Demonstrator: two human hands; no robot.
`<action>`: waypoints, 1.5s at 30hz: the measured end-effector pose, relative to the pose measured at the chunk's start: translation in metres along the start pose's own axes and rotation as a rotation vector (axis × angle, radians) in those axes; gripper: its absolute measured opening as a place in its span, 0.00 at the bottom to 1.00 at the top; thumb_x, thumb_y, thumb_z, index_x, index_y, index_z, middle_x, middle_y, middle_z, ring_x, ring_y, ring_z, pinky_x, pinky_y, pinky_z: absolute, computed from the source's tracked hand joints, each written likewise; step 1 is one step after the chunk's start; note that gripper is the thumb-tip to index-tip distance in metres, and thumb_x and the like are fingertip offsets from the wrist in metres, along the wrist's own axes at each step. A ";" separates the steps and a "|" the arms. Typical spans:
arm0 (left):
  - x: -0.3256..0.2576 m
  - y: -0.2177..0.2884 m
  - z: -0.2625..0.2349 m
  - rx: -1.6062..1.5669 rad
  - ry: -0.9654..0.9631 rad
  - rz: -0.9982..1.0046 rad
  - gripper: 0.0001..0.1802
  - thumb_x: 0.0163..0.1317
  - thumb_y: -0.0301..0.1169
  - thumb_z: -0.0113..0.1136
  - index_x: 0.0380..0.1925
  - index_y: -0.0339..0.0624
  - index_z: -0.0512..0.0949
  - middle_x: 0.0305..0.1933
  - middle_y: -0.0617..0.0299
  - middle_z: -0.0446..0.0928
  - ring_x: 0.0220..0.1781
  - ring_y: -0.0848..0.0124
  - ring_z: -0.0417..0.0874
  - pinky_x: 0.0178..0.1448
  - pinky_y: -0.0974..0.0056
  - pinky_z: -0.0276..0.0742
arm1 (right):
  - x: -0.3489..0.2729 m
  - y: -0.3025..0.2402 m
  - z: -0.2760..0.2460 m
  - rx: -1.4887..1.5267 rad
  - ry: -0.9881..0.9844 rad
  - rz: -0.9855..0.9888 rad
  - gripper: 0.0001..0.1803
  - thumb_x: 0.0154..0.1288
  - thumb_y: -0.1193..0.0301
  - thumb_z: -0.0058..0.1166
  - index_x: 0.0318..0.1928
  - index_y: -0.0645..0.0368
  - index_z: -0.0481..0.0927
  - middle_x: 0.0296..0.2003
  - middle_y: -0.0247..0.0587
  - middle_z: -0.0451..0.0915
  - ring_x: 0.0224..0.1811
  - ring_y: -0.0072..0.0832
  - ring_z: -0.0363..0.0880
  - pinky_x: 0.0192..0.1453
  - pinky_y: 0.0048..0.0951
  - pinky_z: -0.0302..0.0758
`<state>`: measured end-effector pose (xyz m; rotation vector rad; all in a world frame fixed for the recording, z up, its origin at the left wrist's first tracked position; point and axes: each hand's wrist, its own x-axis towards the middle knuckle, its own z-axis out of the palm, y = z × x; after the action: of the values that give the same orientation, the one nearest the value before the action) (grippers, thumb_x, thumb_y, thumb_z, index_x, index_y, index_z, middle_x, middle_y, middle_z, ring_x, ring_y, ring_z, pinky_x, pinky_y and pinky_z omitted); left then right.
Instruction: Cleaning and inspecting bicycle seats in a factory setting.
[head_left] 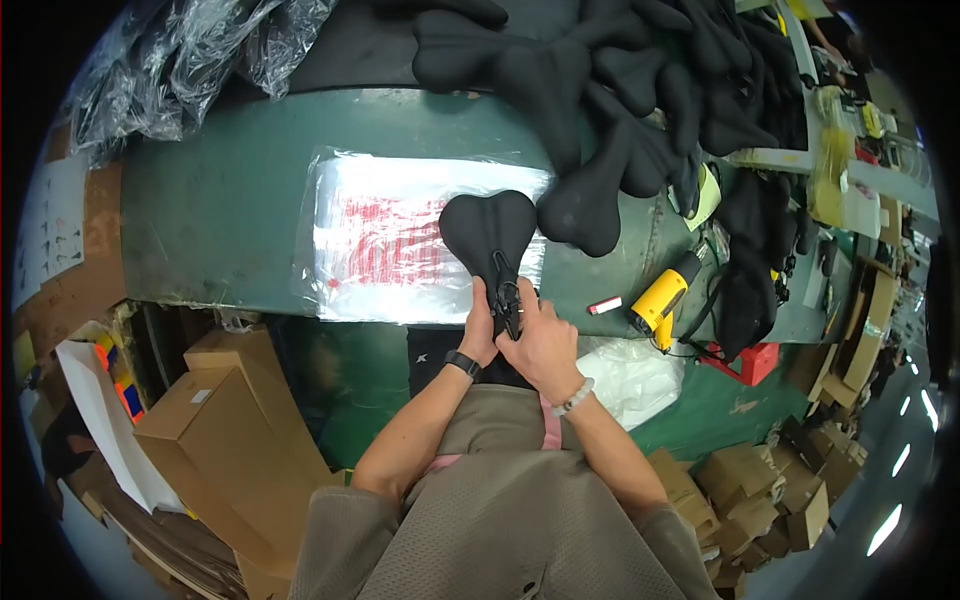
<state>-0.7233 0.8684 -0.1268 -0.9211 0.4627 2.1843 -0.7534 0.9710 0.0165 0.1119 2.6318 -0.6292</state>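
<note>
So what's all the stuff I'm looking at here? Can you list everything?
bicycle saddle: one, black, on the plastic bags, its narrow end held in both hands
plastic bags: a flat stack, clear with red print, on the green table
table: one, green, across the middle
pile of saddles: many, black, at the table's far right
heat gun: one, yellow and black, on the table right of the hands
crumpled plastic wrap: clear, far left of the table
cardboard boxes: several, brown, on the floor at left; more at lower right
left hand: gripping the saddle's nose, black watch on the wrist
right hand: gripping the saddle's nose, pale bead bracelet on the wrist
</note>
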 end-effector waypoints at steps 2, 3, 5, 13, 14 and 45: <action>0.001 -0.002 0.001 -0.054 0.023 0.019 0.39 0.70 0.68 0.35 0.52 0.46 0.78 0.45 0.65 0.82 0.48 0.71 0.82 0.55 0.63 0.78 | 0.009 -0.015 0.002 -0.090 -0.099 0.071 0.44 0.52 0.60 0.64 0.68 0.56 0.62 0.35 0.59 0.82 0.31 0.56 0.82 0.35 0.52 0.79; 0.002 -0.003 0.002 -0.094 0.049 0.036 0.38 0.71 0.67 0.37 0.48 0.44 0.79 0.43 0.65 0.82 0.46 0.73 0.82 0.52 0.64 0.78 | 0.015 -0.021 0.003 -0.115 -0.119 0.068 0.43 0.54 0.59 0.64 0.67 0.57 0.61 0.33 0.60 0.81 0.31 0.57 0.82 0.35 0.52 0.78; 0.006 -0.007 -0.001 -0.050 0.157 0.066 0.37 0.72 0.67 0.37 0.48 0.45 0.79 0.43 0.66 0.82 0.47 0.74 0.81 0.54 0.65 0.76 | 0.035 -0.029 0.006 -0.148 -0.142 0.061 0.41 0.56 0.57 0.64 0.67 0.59 0.61 0.31 0.61 0.81 0.31 0.57 0.82 0.34 0.53 0.78; 0.014 -0.015 -0.007 -0.110 0.225 0.090 0.38 0.71 0.66 0.43 0.51 0.39 0.79 0.47 0.65 0.80 0.47 0.74 0.78 0.53 0.68 0.71 | 0.038 -0.033 0.005 -0.237 -0.157 -0.033 0.36 0.62 0.56 0.61 0.62 0.63 0.62 0.26 0.60 0.81 0.29 0.59 0.82 0.32 0.54 0.78; 0.011 -0.015 -0.012 -0.082 0.204 0.021 0.38 0.71 0.65 0.43 0.51 0.39 0.79 0.47 0.65 0.80 0.47 0.74 0.78 0.53 0.68 0.71 | 0.030 -0.031 0.005 -0.291 -0.185 -0.028 0.36 0.62 0.57 0.61 0.62 0.63 0.62 0.25 0.59 0.81 0.29 0.59 0.83 0.32 0.54 0.79; 0.007 -0.019 -0.005 -0.016 0.233 0.018 0.39 0.71 0.66 0.40 0.55 0.40 0.76 0.52 0.64 0.79 0.54 0.72 0.78 0.58 0.64 0.71 | 0.040 -0.023 0.011 -0.234 -0.192 -0.032 0.37 0.57 0.60 0.65 0.61 0.65 0.62 0.28 0.58 0.83 0.29 0.55 0.84 0.32 0.53 0.79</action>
<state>-0.7106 0.8815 -0.1365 -1.1911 0.5666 2.1078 -0.7896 0.9447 -0.0005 -0.0581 2.5025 -0.3206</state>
